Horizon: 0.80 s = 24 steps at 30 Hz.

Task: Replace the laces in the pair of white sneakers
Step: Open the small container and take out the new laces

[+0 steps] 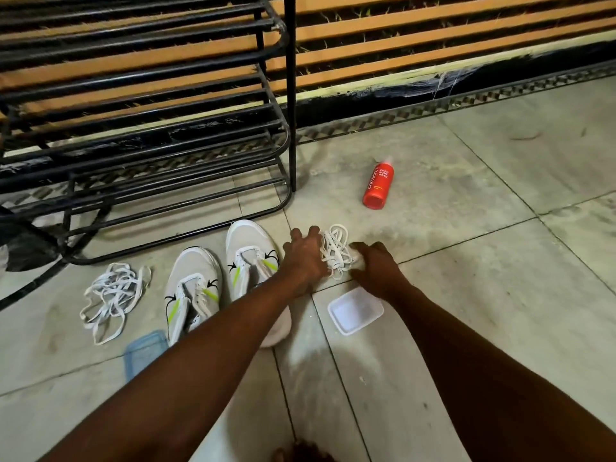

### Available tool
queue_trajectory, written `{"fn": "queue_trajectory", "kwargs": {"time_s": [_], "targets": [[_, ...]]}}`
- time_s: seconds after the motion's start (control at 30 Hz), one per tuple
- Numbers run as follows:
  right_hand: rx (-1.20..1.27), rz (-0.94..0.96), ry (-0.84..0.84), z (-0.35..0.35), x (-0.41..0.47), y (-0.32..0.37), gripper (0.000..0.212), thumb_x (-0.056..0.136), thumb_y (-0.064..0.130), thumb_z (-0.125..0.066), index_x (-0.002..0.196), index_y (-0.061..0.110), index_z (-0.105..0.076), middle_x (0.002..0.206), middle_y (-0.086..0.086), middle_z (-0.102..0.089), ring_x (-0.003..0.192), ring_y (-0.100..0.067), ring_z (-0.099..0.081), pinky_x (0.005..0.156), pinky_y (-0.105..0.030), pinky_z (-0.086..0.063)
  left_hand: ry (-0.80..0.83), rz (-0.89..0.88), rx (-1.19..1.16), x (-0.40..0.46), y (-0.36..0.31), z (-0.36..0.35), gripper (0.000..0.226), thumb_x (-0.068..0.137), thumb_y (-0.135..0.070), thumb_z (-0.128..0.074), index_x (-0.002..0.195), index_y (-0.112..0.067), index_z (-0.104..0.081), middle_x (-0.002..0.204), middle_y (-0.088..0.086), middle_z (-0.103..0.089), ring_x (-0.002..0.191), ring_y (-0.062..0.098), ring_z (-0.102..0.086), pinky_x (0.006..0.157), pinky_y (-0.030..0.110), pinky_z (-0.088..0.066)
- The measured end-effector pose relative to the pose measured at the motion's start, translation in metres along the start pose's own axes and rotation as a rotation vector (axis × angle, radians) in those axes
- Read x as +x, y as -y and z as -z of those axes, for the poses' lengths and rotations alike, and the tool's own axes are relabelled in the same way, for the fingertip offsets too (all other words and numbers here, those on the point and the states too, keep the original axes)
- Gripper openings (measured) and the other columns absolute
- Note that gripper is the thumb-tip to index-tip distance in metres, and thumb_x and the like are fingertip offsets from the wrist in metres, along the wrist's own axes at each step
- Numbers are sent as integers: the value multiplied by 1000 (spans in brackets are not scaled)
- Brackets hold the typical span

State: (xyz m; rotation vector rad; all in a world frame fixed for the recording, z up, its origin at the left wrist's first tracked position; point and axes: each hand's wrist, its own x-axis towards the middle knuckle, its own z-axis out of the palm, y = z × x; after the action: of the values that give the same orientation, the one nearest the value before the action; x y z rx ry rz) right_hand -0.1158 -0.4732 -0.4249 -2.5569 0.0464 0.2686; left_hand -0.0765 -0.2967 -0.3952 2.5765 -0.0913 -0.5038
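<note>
From the head view, both arms reach forward and down to a tiled floor (466, 201); the left hand (305, 258) and the right hand (375, 266) meet on a loose bundle of white laces (335, 250) that lies on the floor between them; the left hand's fingers curl over the bundle's left edge, touching it, and the right hand grips its right side, with a bit of white showing under the fingers; whether either hand has lifted the bundle off the tile I cannot tell.

Just left of the left hand lie the two white sneakers (248, 258), side by side, toes pointing away, both with open, unlaced eyelets and yellow-green stripes on the sides; the left forearm crosses over the heel of the nearer-right shoe; further left, well apart from the hands, a second heap of white laces (111, 295) sprawls on the floor.

Below the right hand sits a shallow white tray (355, 310); a blue-tinted clear lid (143, 353) lies near the left shoe's heel; a red bottle (378, 186) lies on its side beyond the hands; a black metal rack (166, 128) stands at the upper left before a slatted wooden wall (433, 38).
</note>
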Motion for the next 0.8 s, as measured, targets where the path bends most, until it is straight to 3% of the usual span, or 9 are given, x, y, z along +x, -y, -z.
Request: {"fn": "queue_trajectory", "kwargs": {"time_s": [0.1, 0.17, 0.23, 0.3, 0.43, 0.6, 0.8], "targets": [[-90, 82, 19, 4, 4, 22, 26, 91, 6, -61, 115, 0, -68, 106, -21, -67, 107, -40, -57, 94, -38, -38, 56, 78, -37, 10, 0, -6, 74, 76, -25, -87, 137, -22, -46, 131, 15, -39, 119, 39, -55, 98, 38, -50], [-61, 39, 33, 0, 10, 26, 18, 91, 9, -62, 103, 0, -72, 95, -19, -65, 103, -39, -61, 88, -36, -42, 59, 77, -138, 12, 3, -13, 76, 73, -27, -90, 138, -20, -51, 132, 16, -39, 116, 38, -57, 104, 38, -49], [33, -48, 41, -4, 16, 27, 17, 88, 11, -65, 99, 3, -74, 98, -17, -70, 100, -35, -65, 83, -34, -47, 41, 71, -223, 9, 5, -17, 67, 77, -21, -88, 135, -14, -57, 133, 17, -42, 115, 36, -59, 104, 36, -49], [152, -109, 26, -7, 19, 27, 15, 87, 11, -66, 97, 10, -77, 95, -10, -74, 95, -28, -69, 77, -28, -47, 33, 66, -271, 7, 5, -22, 50, 82, -14, -82, 128, -10, -62, 130, 16, -57, 118, 33, -62, 96, 31, -50], [320, -104, -58, -4, 11, 32, 17, 87, 12, -67, 91, 21, -81, 83, -1, -75, 80, -15, -65, 73, -28, -48, -20, 120, -401, -5, -10, -24, 20, 85, -10, -74, 103, -15, -67, 117, 7, -73, 110, 25, -68, 79, 22, -45], [486, -93, -204, 26, -16, 40, 18, 85, 14, -69, 90, 26, -83, 81, 6, -77, 81, -15, -72, 77, -34, -54, -127, -71, -461, -33, -27, -12, 22, 83, -3, -69, 94, -22, -66, 100, -1, -74, 92, 19, -69, 72, 21, -45], [513, -28, -170, 76, -53, 41, 8, 85, 24, -76, 87, 27, -82, 75, 7, -76, 78, -10, -73, 75, -31, -56, -116, -124, -574, -63, -43, 2, 20, 82, -11, -77, 99, -21, -74, 90, -6, -76, 80, 12, -71, 71, 24, -54]]}}
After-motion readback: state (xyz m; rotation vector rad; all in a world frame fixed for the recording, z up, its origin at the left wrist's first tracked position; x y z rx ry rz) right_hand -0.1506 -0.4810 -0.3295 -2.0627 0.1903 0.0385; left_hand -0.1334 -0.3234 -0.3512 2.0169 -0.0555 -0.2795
